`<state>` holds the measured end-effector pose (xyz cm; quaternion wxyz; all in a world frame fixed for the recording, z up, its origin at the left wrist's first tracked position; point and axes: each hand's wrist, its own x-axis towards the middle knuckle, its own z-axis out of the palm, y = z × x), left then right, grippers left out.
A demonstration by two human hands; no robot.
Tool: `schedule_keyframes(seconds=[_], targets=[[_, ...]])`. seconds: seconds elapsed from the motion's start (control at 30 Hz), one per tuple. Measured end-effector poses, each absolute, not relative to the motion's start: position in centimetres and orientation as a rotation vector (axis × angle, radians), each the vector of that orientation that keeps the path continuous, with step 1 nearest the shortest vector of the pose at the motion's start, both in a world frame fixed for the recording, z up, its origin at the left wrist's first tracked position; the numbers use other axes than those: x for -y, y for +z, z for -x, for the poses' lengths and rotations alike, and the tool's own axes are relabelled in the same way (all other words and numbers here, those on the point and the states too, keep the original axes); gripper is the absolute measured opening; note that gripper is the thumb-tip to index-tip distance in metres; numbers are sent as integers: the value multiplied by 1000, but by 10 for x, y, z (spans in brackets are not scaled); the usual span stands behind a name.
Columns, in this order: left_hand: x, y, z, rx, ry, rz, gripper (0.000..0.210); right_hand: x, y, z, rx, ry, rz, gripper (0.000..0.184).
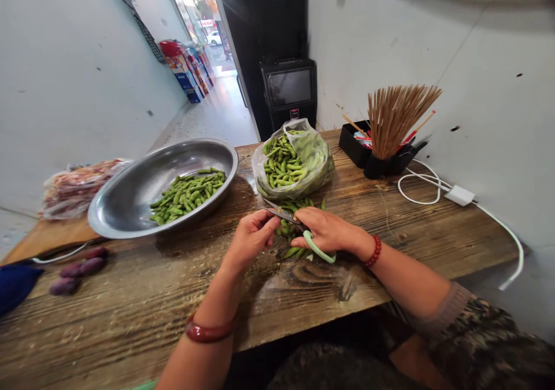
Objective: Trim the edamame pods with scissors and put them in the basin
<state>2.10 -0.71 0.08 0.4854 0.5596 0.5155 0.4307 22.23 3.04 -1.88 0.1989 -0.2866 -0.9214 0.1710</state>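
Observation:
My right hand [323,228] grips a pair of scissors [282,212] with pale green handles, its blades pointing left toward my other hand. Thumb and fingers of my left hand [254,234] are pinched together near the blade tips; whatever is between them is hidden. Under and around the scissors lie loose green edamame pods [297,251] on the wooden table [299,291]. Just beyond, a clear plastic bag [314,158] stands open, full of more pods. To the left, a wide steel basin [130,199] holds a heap of pods [188,196].
Left of the basin are a plastic-wrapped pinkish package [82,187] and several dark purple oval items [80,268]. At the right, a black caddy [353,147] with wooden skewers [396,121] stands near a white cable [498,222]. A black speaker-like box [289,86] is behind the table.

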Motion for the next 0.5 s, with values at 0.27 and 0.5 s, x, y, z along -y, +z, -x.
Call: schedule_keyframes(seconds=[0.27, 0.5], targets=[[7, 1, -17, -1252, 988, -1329, 24, -32, -17, -223, 2628, 486, 803, 28], [6, 3, -13, -1210, 949, -1284, 25, -32, -16, -225, 2650, 519, 798, 26]])
